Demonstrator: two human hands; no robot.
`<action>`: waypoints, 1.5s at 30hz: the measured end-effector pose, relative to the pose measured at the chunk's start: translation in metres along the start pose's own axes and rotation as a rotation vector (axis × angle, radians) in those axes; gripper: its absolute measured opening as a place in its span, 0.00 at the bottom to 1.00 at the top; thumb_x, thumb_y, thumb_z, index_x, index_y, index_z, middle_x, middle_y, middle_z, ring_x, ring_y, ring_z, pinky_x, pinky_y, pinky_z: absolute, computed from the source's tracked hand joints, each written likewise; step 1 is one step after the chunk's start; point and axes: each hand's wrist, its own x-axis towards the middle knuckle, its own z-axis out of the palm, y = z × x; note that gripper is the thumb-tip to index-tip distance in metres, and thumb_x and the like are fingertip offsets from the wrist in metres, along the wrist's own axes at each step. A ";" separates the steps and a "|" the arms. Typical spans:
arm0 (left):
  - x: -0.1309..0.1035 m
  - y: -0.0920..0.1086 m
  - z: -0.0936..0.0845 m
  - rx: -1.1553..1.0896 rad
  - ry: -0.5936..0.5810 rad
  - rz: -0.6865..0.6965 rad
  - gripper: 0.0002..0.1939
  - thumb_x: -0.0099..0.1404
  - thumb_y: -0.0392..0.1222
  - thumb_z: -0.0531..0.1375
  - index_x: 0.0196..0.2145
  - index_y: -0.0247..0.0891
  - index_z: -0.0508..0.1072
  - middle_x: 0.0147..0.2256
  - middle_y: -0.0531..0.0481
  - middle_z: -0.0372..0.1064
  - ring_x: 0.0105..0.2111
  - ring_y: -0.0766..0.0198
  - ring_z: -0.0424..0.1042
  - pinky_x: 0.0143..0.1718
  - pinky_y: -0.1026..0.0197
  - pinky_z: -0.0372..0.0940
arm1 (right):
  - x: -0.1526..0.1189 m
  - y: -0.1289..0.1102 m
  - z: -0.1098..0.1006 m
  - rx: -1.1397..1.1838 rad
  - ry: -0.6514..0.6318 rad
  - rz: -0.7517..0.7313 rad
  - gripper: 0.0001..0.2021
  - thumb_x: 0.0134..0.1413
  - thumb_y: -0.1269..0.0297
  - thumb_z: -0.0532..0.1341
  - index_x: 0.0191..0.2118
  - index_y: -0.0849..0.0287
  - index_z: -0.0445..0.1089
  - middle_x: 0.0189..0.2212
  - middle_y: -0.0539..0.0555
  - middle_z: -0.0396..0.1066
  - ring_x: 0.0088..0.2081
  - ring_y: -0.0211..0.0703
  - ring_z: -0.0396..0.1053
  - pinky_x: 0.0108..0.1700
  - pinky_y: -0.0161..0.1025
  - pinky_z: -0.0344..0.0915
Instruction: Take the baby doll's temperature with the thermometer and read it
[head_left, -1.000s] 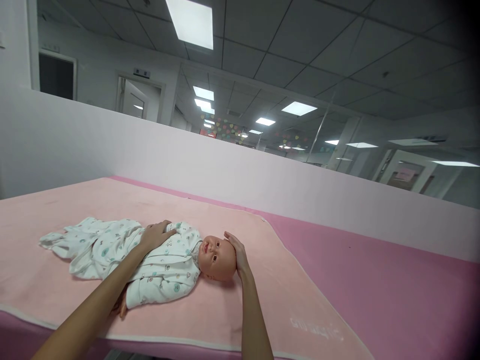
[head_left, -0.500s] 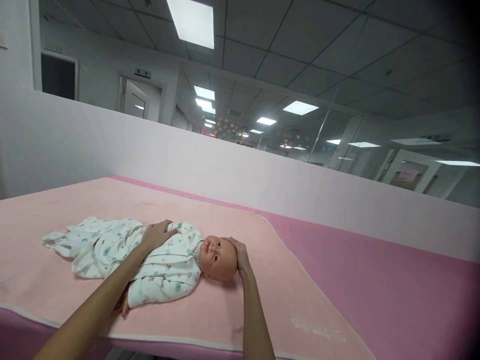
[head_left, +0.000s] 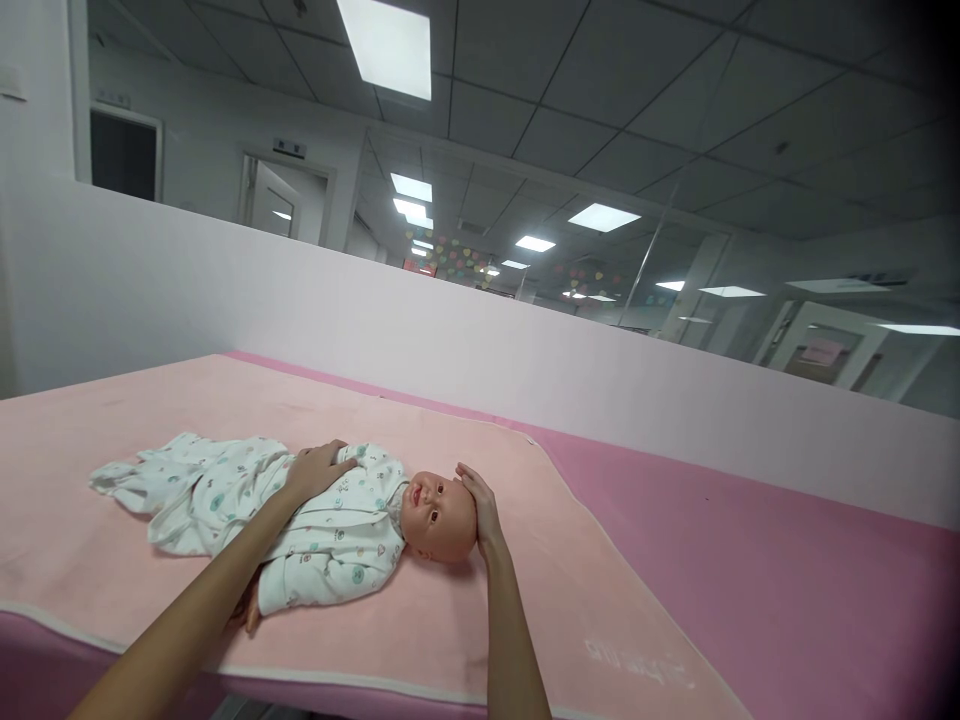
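A baby doll [head_left: 442, 525] lies on its back, its head to the right and its face up. It wears a white printed outfit [head_left: 330, 555] with long sleeves and a loose lower part spread to the left. My left hand [head_left: 319, 473] rests flat across the doll's chest and belly, fingers stretched out. Against the crown of the doll's head is my right hand [head_left: 484, 508], its fingers extended and curved slightly along the top of the head. One doll hand [head_left: 251, 610] pokes out of the near sleeve, beside my left forearm.
A peach mat [head_left: 547, 600] with a white trim lies under the doll, on a pink padded surface [head_left: 690, 540]. Behind it runs a low white wall [head_left: 450, 335]. Glass panels, doors and lit ceiling panels are beyond.
The fingers of my right hand have lifted slightly off the top of the doll's head. My left hand stays on the doll's chest. The view has shifted very slightly.
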 end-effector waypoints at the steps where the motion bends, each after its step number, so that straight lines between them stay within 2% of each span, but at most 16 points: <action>1: 0.000 0.000 0.000 -0.003 -0.001 0.000 0.29 0.55 0.63 0.44 0.47 0.43 0.63 0.42 0.46 0.70 0.46 0.54 0.66 0.51 0.51 0.53 | -0.001 -0.001 0.000 -0.005 -0.010 0.006 0.16 0.38 0.56 0.62 0.36 0.59 0.73 0.38 0.55 0.72 0.45 0.48 0.66 0.47 0.41 0.61; 4: 0.000 0.001 -0.001 -0.010 -0.006 -0.001 0.30 0.55 0.63 0.44 0.47 0.43 0.63 0.41 0.46 0.70 0.46 0.53 0.65 0.51 0.51 0.53 | -0.003 -0.004 0.001 -0.021 -0.047 0.030 0.14 0.37 0.55 0.62 0.28 0.61 0.74 0.31 0.56 0.73 0.40 0.50 0.68 0.45 0.42 0.62; 6: -0.001 0.001 -0.001 -0.012 -0.008 -0.005 0.30 0.55 0.63 0.45 0.47 0.43 0.63 0.41 0.46 0.70 0.46 0.53 0.65 0.51 0.51 0.53 | -0.005 -0.006 0.001 -0.026 -0.060 0.038 0.14 0.37 0.56 0.62 0.27 0.62 0.74 0.30 0.55 0.73 0.38 0.50 0.68 0.43 0.42 0.62; 10: -0.002 0.003 -0.003 -0.013 -0.018 -0.013 0.30 0.55 0.63 0.44 0.48 0.42 0.63 0.42 0.45 0.69 0.46 0.53 0.65 0.51 0.51 0.53 | -0.007 -0.008 0.004 -0.021 -0.053 0.052 0.14 0.38 0.55 0.61 0.28 0.62 0.74 0.32 0.55 0.73 0.37 0.48 0.68 0.42 0.41 0.62; 14: -0.001 0.002 -0.001 0.009 -0.023 -0.012 0.31 0.55 0.64 0.44 0.48 0.43 0.62 0.43 0.45 0.69 0.47 0.53 0.65 0.52 0.51 0.53 | -0.006 -0.008 0.006 0.000 -0.006 0.045 0.15 0.37 0.55 0.61 0.31 0.59 0.74 0.37 0.54 0.72 0.42 0.46 0.67 0.45 0.39 0.62; 21: 0.003 -0.004 0.005 0.103 -0.102 -0.037 0.32 0.56 0.63 0.40 0.53 0.47 0.58 0.50 0.46 0.63 0.51 0.50 0.60 0.53 0.47 0.51 | -0.009 -0.011 0.005 -0.007 -0.048 0.095 0.17 0.37 0.53 0.62 0.29 0.62 0.74 0.29 0.56 0.73 0.36 0.50 0.69 0.42 0.43 0.63; 27: 0.005 -0.007 0.007 0.100 -0.117 -0.027 0.32 0.57 0.63 0.39 0.55 0.48 0.55 0.52 0.46 0.61 0.52 0.51 0.59 0.54 0.47 0.50 | -0.007 -0.010 0.005 0.007 -0.014 0.063 0.17 0.37 0.54 0.62 0.33 0.59 0.74 0.37 0.53 0.72 0.44 0.47 0.66 0.47 0.40 0.61; 32: 0.006 -0.008 0.007 0.085 -0.120 -0.025 0.32 0.57 0.63 0.40 0.55 0.48 0.56 0.52 0.45 0.60 0.53 0.50 0.58 0.54 0.46 0.49 | -0.007 -0.010 0.007 0.000 -0.081 0.102 0.17 0.39 0.51 0.61 0.30 0.61 0.74 0.31 0.56 0.73 0.38 0.50 0.69 0.44 0.43 0.62; 40: 0.002 -0.005 0.004 0.054 -0.063 -0.016 0.28 0.57 0.61 0.42 0.51 0.48 0.60 0.48 0.47 0.65 0.49 0.53 0.62 0.52 0.49 0.53 | -0.006 -0.007 0.006 0.011 -0.071 0.083 0.16 0.39 0.53 0.61 0.29 0.62 0.74 0.32 0.56 0.73 0.38 0.49 0.69 0.45 0.43 0.62; 45: 0.001 -0.004 0.003 0.054 -0.038 -0.016 0.28 0.57 0.60 0.43 0.51 0.47 0.61 0.48 0.47 0.66 0.49 0.54 0.63 0.52 0.50 0.53 | -0.002 -0.004 0.005 0.028 0.003 0.030 0.15 0.37 0.57 0.63 0.33 0.59 0.73 0.40 0.54 0.71 0.46 0.48 0.65 0.50 0.41 0.60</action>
